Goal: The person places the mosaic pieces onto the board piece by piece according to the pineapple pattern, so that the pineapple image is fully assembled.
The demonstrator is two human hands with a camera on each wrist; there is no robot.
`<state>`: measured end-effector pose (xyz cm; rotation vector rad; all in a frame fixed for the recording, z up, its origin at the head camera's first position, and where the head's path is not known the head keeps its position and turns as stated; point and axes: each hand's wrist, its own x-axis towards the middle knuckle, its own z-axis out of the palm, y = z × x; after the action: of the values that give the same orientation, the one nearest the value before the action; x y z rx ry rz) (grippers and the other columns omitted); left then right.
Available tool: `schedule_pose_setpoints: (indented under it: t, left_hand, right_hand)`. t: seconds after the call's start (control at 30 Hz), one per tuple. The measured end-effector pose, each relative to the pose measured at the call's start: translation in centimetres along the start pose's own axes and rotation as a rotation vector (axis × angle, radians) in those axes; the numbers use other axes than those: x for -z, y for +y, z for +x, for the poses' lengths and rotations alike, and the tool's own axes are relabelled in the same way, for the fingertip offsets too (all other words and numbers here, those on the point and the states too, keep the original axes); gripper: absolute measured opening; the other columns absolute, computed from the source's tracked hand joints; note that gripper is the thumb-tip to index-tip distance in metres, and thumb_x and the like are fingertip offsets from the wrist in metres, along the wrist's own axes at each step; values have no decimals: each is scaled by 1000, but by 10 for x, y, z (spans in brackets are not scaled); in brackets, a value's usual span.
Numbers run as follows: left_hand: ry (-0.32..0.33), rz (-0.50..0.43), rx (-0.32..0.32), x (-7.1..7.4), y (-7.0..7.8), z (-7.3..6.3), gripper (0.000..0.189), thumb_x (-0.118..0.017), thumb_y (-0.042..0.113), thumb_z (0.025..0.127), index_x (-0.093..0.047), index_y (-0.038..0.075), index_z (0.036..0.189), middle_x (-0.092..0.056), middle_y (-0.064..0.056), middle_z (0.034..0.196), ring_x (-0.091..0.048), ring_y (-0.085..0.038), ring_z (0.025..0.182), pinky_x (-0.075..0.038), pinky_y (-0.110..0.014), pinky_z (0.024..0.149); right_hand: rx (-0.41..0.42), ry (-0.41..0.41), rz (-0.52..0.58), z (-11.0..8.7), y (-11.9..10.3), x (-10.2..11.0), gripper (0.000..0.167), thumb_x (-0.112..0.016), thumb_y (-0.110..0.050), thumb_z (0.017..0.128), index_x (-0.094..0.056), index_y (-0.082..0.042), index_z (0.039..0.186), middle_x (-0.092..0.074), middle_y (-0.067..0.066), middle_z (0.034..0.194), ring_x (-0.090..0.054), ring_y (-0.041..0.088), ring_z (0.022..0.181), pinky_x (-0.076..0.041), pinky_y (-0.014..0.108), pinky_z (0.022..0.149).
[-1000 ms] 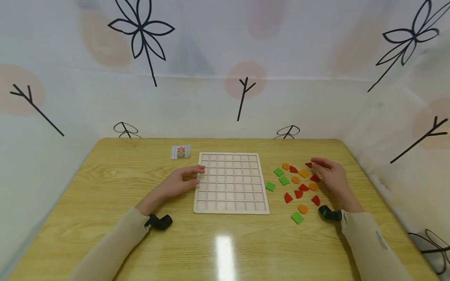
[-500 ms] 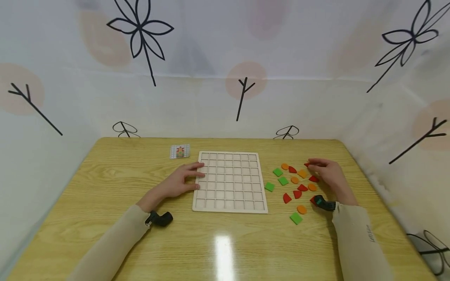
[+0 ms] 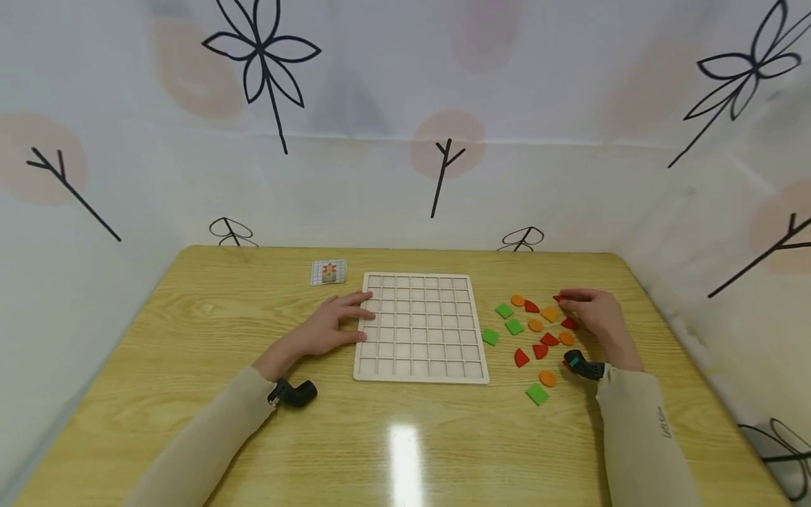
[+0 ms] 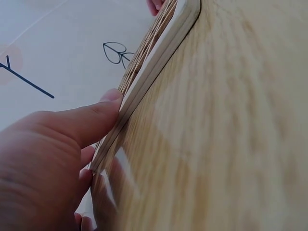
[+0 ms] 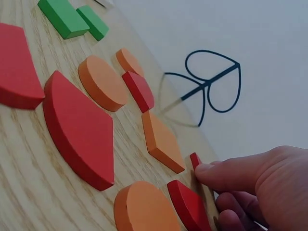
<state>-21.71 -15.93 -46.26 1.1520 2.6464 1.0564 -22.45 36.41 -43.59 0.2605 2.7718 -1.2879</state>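
Observation:
A white square grid board lies on the table in the head view. My left hand rests at its left edge, fingers spread and fairly straight, fingertips on the rim. The left wrist view shows the thumb against the board's side edge. At the far right, my right hand pinches a small red piece by thumb and fingers, most of it hidden. Close to that hand lie a red quarter-circle block and an orange square block.
Several green square blocks, orange round blocks and red quarter-circle blocks are scattered right of the board. A small patterned card lies behind its left corner. A printed cloth stands along the table's back edge.
My right hand has moved slightly left and its fingers have closed on the red piece. The left hand's fingers have spread further onto the board's edge.

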Motion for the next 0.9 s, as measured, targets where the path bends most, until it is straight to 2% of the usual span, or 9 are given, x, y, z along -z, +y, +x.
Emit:
schedule_pose_setpoints:
  t: [0.27, 0.5, 0.6, 0.77, 0.9]
  left_hand:
    - [-6, -30, 2, -2, 0, 4, 38, -74, 23, 92, -68, 11, 127, -38, -13, 156, -26, -32, 147, -11, -62, 115]
    - [-7, -25, 10, -1, -2, 3, 37, -73, 23, 93, -67, 11, 128, -37, -13, 157, -27, -31, 147, -10, -60, 116]
    - [-4, -29, 25, 1, -3, 1, 38, -73, 22, 93, -67, 11, 128, -37, -12, 157, -27, -31, 147, -10, -59, 116]
    - [-5, -40, 44, 4, -3, -3, 37, -73, 22, 93, -67, 12, 128, -37, -12, 157, -25, -32, 148, -9, -59, 116]
    - [-10, -31, 43, 6, -4, -4, 39, -73, 22, 93, -67, 12, 130, -36, -12, 157, -25, -32, 148, -9, -59, 116]
  right_hand:
    - [8, 6, 4, -2, 4, 4, 49, -59, -31, 102, -57, 3, 137, -54, 26, 135, -56, 17, 101, -48, 17, 71]
    - [11, 55, -19, 2, 3, 2, 49, -63, -33, 100, -58, 4, 132, -55, 25, 130, -52, 26, 99, -47, 19, 68]
    - [27, 87, -16, 6, 1, -2, 47, -64, -31, 99, -59, 4, 130, -56, 24, 126, -52, 26, 97, -46, 19, 68]
    - [18, 130, 41, 9, -8, -7, 42, -65, -29, 99, -61, 3, 125, -59, 18, 118, -52, 23, 91, -47, 20, 66]
    - [5, 118, 121, 9, -20, -11, 39, -62, -29, 100, -60, 1, 125, -57, 13, 114, -53, 23, 88, -51, 23, 66]
